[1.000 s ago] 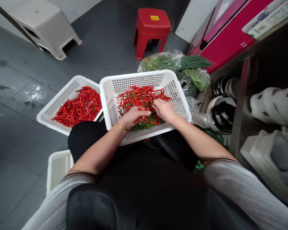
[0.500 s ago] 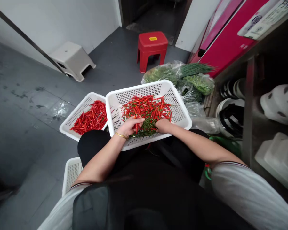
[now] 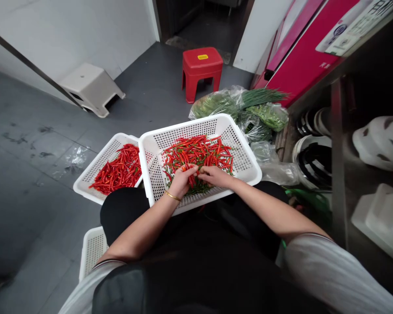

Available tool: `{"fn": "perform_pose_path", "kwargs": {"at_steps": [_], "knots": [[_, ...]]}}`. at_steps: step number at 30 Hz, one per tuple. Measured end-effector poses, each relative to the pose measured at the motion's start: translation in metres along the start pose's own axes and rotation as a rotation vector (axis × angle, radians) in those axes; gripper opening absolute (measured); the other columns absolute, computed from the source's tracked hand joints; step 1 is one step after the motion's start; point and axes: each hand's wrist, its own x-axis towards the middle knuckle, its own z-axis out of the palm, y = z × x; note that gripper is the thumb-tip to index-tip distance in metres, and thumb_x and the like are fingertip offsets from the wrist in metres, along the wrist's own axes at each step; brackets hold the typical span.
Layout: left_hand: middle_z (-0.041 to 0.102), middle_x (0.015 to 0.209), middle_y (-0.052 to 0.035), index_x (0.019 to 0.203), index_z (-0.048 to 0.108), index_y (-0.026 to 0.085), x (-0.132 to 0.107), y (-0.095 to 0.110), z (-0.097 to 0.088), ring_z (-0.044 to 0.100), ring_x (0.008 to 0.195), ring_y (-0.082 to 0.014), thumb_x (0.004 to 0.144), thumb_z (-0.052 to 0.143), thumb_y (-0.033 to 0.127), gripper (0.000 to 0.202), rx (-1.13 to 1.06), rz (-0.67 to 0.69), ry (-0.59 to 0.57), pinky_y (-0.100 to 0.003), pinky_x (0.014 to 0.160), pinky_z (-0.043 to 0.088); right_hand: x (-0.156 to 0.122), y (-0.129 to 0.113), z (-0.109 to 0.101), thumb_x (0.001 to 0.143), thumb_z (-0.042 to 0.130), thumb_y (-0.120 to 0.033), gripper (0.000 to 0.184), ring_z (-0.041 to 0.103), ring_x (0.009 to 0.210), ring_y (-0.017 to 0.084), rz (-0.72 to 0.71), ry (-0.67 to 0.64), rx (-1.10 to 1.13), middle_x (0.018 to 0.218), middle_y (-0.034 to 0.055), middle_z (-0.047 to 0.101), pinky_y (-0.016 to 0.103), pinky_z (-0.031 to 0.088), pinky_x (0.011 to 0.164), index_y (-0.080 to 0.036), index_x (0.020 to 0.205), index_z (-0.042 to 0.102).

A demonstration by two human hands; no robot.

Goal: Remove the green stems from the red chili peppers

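A white perforated basket point(image 3: 178, 131) rests on my lap, with red chili peppers point(image 3: 196, 148) and green stems inside it. My left hand point(image 3: 180, 181), with a gold bangle at its wrist, is closed around several red chilies over the near part of the basket. My right hand point(image 3: 214, 176) meets it there, fingers pinched at the stem end of the chilies. What exactly the right fingertips grip is too small to make out. To the left, a second white basket point(image 3: 85, 183) holds a heap of red chilies point(image 3: 119, 170).
Part of a third white basket point(image 3: 93, 250) shows at my lower left. A red stool point(image 3: 203, 65) and a grey stool point(image 3: 90, 87) stand ahead. Bagged green vegetables point(image 3: 216, 104) lie beyond my basket. A rack with white containers point(image 3: 381, 141) is on the right.
My right hand has come up from the chilies and moved left to meet my left hand. The left hand still holds chilies. The whole view has shifted slightly.
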Motion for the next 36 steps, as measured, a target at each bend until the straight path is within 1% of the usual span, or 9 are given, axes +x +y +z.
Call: {"fn": "perform_pose_path", "kwargs": {"at_steps": [3,6,11,13,16,19,24,31,36], "knots": [[0.058,0.055,0.0026,0.077,0.064,0.013,0.005,0.004,-0.003,0.049,0.046,-0.0066,0.054,0.086,0.031,0.036,-0.043,-0.051,0.057,-0.020,0.047,0.035,0.002,0.001,-0.002,0.095,0.046,-0.037,0.030,0.056,0.054,0.011,-0.019,0.009,0.100,0.061,-0.0025,0.059,0.022,0.039,0.057,-0.016,0.078,0.060],[0.056,0.054,0.0033,0.073,0.061,0.014,0.006,0.011,-0.006,0.048,0.046,-0.0069,0.057,0.084,0.033,0.033,-0.040,-0.020,0.055,-0.020,0.048,0.036,0.004,-0.009,-0.005,0.095,0.049,-0.031,0.030,0.056,0.065,0.012,-0.089,0.114,-0.103,0.067,0.0006,0.062,0.022,0.036,0.063,-0.016,0.072,0.061],[0.064,0.069,-0.0008,0.074,0.067,0.016,-0.018,0.035,0.001,0.056,0.065,-0.0104,0.065,0.081,0.031,0.021,0.408,0.391,-0.090,-0.023,0.064,0.044,0.003,-0.032,0.000,0.098,0.047,-0.032,0.032,0.059,0.072,0.015,-0.004,-0.038,-0.346,0.079,0.0070,0.069,0.025,0.034,0.064,-0.015,0.079,0.067],[0.065,0.074,-0.0018,0.074,0.069,0.017,-0.026,0.047,0.004,0.057,0.070,-0.0116,0.066,0.081,0.029,0.019,0.499,0.458,-0.138,-0.024,0.067,0.044,0.003,-0.031,-0.005,0.097,0.047,-0.035,0.034,0.060,0.071,0.015,-0.018,-0.156,-0.342,0.079,0.0061,0.070,0.024,0.034,0.063,-0.016,0.079,0.069],[0.060,0.066,0.0006,0.072,0.063,0.017,-0.021,0.058,0.003,0.052,0.059,-0.0094,0.067,0.077,0.030,0.020,0.215,0.353,-0.122,-0.022,0.055,0.042,0.011,-0.008,-0.028,0.088,0.060,-0.047,0.031,0.060,0.070,0.015,0.030,-0.237,-0.345,0.078,0.0037,0.071,0.024,0.036,0.061,-0.019,0.080,0.070],[0.063,0.070,-0.0010,0.066,0.052,0.016,-0.003,0.060,-0.008,0.048,0.052,-0.0073,0.065,0.073,0.029,0.025,-0.120,0.081,-0.127,-0.017,0.042,0.030,0.035,0.030,-0.057,0.082,0.060,-0.060,0.045,0.061,0.074,0.019,0.348,0.080,-0.419,0.086,0.0104,0.072,0.027,0.038,0.062,-0.016,0.083,0.070],[0.068,0.070,-0.0045,0.071,0.056,0.016,0.020,0.048,-0.017,0.051,0.050,-0.0092,0.060,0.070,0.022,0.019,-0.085,-0.206,-0.172,-0.016,0.037,0.021,0.070,0.069,-0.075,0.085,0.062,-0.033,0.022,0.059,0.065,0.016,0.493,0.167,-0.336,0.070,0.0069,0.069,0.027,0.041,0.064,-0.015,0.074,0.066],[0.055,0.053,0.0041,0.073,0.067,0.013,0.035,0.023,0.027,0.046,0.047,-0.0064,0.054,0.081,0.017,0.024,0.374,-0.052,-0.179,-0.021,0.045,0.030,0.025,0.036,-0.077,0.085,0.060,-0.035,0.024,0.054,0.054,0.013,0.199,0.286,-0.056,0.055,-0.0011,0.060,0.025,0.041,0.060,-0.018,0.067,0.058],[0.044,0.043,0.0055,0.061,0.059,0.015,0.036,0.004,0.042,0.036,0.039,-0.0061,0.057,0.080,0.025,0.023,0.323,-0.132,-0.192,-0.023,0.041,0.023,0.013,0.002,-0.048,0.094,0.046,-0.032,0.024,0.060,0.083,0.021,0.050,0.358,-0.455,0.095,0.0129,0.068,0.028,0.041,0.071,-0.014,0.089,0.062]]}}
